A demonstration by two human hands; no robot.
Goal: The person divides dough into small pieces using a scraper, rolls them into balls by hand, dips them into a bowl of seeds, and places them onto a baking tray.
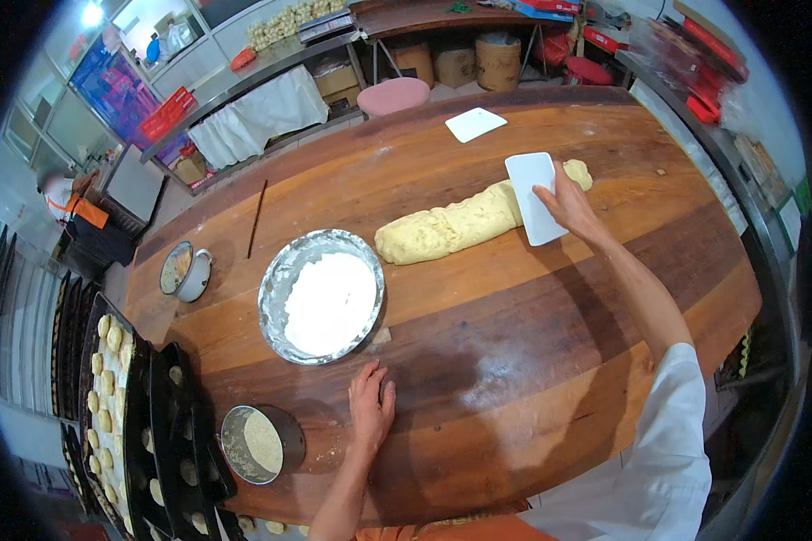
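Note:
My right hand [564, 203] grips a white plastic dough scraper [530, 198], held over the right part of a long log of pale yellow dough [442, 230] lying on the wooden table. My left hand [372, 406] rests on the tabletop with loosely bent fingers and nothing in it, just below a large metal bowl of white powder [275, 302]. To its left is a smaller metal container with beige meal [263, 442]. A second white scraper [474, 124] lies toward the back of the table.
A thin rod [256, 219] and an enamel mug [194, 279] sit at the left. Stacked black trays with dough pieces [117, 397] crowd the near left corner. Across the room are stools [393, 95] and shelving. A person in an orange apron [86, 216] stands at far left.

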